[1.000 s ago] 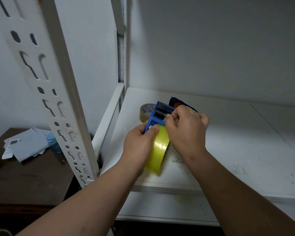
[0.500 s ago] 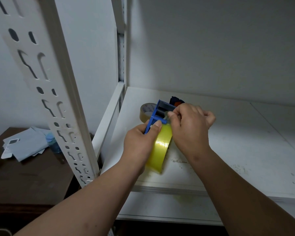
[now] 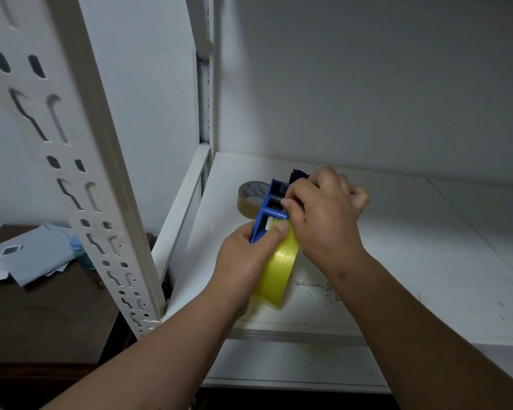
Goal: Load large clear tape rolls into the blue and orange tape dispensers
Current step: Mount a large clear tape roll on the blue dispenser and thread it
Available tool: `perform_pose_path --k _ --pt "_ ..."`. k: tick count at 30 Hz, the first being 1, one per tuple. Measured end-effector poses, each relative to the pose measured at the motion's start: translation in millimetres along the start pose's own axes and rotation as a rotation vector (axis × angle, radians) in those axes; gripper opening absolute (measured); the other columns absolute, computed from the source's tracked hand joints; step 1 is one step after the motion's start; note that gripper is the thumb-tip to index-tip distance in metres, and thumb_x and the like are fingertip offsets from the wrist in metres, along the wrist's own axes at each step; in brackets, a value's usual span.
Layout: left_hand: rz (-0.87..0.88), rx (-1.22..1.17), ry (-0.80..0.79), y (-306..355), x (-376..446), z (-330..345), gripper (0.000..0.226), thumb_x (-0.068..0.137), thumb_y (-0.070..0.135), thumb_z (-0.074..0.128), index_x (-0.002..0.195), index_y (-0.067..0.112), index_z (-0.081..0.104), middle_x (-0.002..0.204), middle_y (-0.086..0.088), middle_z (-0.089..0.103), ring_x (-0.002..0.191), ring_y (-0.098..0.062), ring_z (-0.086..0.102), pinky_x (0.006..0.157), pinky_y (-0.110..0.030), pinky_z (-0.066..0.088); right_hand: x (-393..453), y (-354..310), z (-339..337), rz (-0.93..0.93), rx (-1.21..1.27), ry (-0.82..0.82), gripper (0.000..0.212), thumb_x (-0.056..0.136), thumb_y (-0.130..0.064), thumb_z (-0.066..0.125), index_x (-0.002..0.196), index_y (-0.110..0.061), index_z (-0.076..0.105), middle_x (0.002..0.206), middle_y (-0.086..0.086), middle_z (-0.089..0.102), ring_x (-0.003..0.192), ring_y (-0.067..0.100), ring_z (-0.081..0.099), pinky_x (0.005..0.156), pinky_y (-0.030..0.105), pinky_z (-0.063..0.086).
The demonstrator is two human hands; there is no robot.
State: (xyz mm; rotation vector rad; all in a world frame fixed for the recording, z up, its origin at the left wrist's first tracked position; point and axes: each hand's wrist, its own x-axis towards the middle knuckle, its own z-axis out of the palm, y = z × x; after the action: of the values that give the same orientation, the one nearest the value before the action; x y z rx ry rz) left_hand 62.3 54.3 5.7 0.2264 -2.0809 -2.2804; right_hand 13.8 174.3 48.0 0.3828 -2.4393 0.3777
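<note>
The right hand (image 3: 323,214) pinches thumb and forefinger at the head of the blue plastic tape dispenser (image 3: 268,207), apparently on the tape's free end, though the film itself cannot be made out. At seven o'clock from that pinch, the left hand (image 3: 246,258) clamps the dispenser frame, thumb on the yellowish clear tape roll (image 3: 279,270). The dispenser's long axis runs from seven to one o'clock above the white shelf (image 3: 412,261). A brown tape roll (image 3: 249,196) lies at eleven.

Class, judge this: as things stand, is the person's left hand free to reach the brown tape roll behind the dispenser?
Probably not yet: the left hand grips the blue dispenser and yellowish roll, which stand before the brown roll.
</note>
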Motion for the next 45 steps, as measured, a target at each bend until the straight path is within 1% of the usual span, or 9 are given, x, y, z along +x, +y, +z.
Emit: perform_pose_path --k 3,6,12,21,24,27,33,36,45 --pt "-0.032 -0.046 -0.064 0 1 -4 0.049 0.064 0.043 0.077 0.101 0.012 0.072 0.101 -0.021 0.073 0.094 -0.042 0.069 0.086 -0.056 0.054 1 1 1 -0.032 -0.039 0.042 0.007 0.081 -0.027 0.063 0.075 -0.024 0.062 0.087 -0.004 0.05 0.089 0.022 0.047 0.078 0.031 0.013" --pt "-0.021 -0.036 -0.074 -2 3 -5 0.044 0.068 0.044 0.077 0.101 0.014 0.072 0.1 -0.017 0.075 0.095 -0.039 0.069 0.088 -0.056 0.054 3 0 1 -0.076 -0.081 0.062 0.008 0.082 -0.027 0.062 0.075 -0.023 0.063 0.085 -0.002 0.055 0.089 0.025 0.048 0.079 0.036 0.018" --pt "0.002 0.024 -0.046 1 10 -3 0.022 0.075 0.05 0.075 0.073 0.028 0.073 0.069 0.002 0.066 0.066 -0.017 0.059 0.062 -0.03 0.048 17 -5 -8 -0.133 -0.098 0.072 0.012 0.086 -0.027 0.055 0.077 -0.022 0.062 0.082 -0.003 0.057 0.088 0.024 0.051 0.081 0.037 0.02" --pt "-0.036 0.095 0.07 6 22 1 0.053 0.075 0.063 0.068 0.04 0.026 0.055 0.05 0.006 0.041 0.049 -0.013 0.038 0.047 -0.023 0.033 32 -7 -19 -0.135 -0.097 0.098 0.015 0.088 -0.029 0.05 0.078 -0.023 0.061 0.08 -0.004 0.057 0.083 0.02 0.054 0.086 0.036 0.019" --pt "-0.108 0.052 -0.086 9 23 -7 0.044 0.075 0.071 0.061 0.068 0.028 0.068 0.075 0.003 0.068 0.071 -0.014 0.062 0.068 -0.027 0.05 33 -1 -17 -0.132 -0.052 0.059 0.014 0.09 -0.028 0.05 0.08 -0.023 0.06 0.081 -0.004 0.056 0.082 0.019 0.053 0.085 0.035 0.018" --pt "-0.208 -0.082 -0.298 10 23 -16 0.044 0.07 0.034 0.07 0.111 0.016 0.07 0.113 -0.019 0.072 0.1 -0.033 0.069 0.089 -0.045 0.054 35 4 -17 -0.127 0.004 0.025 0.014 0.091 -0.028 0.049 0.082 -0.022 0.058 0.082 -0.003 0.057 0.082 0.019 0.053 0.086 0.036 0.02" --pt "-0.113 -0.199 -0.322 -2 23 -16 0.015 0.089 0.019 0.068 0.102 0.02 0.076 0.103 -0.013 0.077 0.089 -0.026 0.073 0.071 -0.032 0.06 40 3 -22 -0.14 0.111 0.047 0.016 0.092 -0.021 0.05 0.083 -0.011 0.059 0.08 0.004 0.061 0.074 0.027 0.057 0.084 0.039 0.035" --pt "-0.083 -0.14 -0.242 -1 25 -12 0.02 0.088 0.027 0.069 0.105 0.018 0.074 0.099 -0.01 0.078 0.088 -0.025 0.075 0.068 -0.028 0.058 47 -2 -31 -0.144 0.188 0.101 0.019 0.091 -0.02 0.051 0.083 -0.005 0.06 0.081 0.011 0.062 0.071 0.032 0.056 0.069 0.045 0.044" --pt "-0.074 -0.009 -0.065 1 28 -3 0.041 0.072 0.06 0.074 0.089 0.023 0.077 0.084 -0.002 0.079 0.076 -0.018 0.075 0.064 -0.029 0.059 53 -1 -41 -0.162 0.227 0.147 0.019 0.091 -0.019 0.054 0.082 -0.004 0.06 0.079 0.01 0.062 0.07 0.029 0.056 0.066 0.043 0.045"
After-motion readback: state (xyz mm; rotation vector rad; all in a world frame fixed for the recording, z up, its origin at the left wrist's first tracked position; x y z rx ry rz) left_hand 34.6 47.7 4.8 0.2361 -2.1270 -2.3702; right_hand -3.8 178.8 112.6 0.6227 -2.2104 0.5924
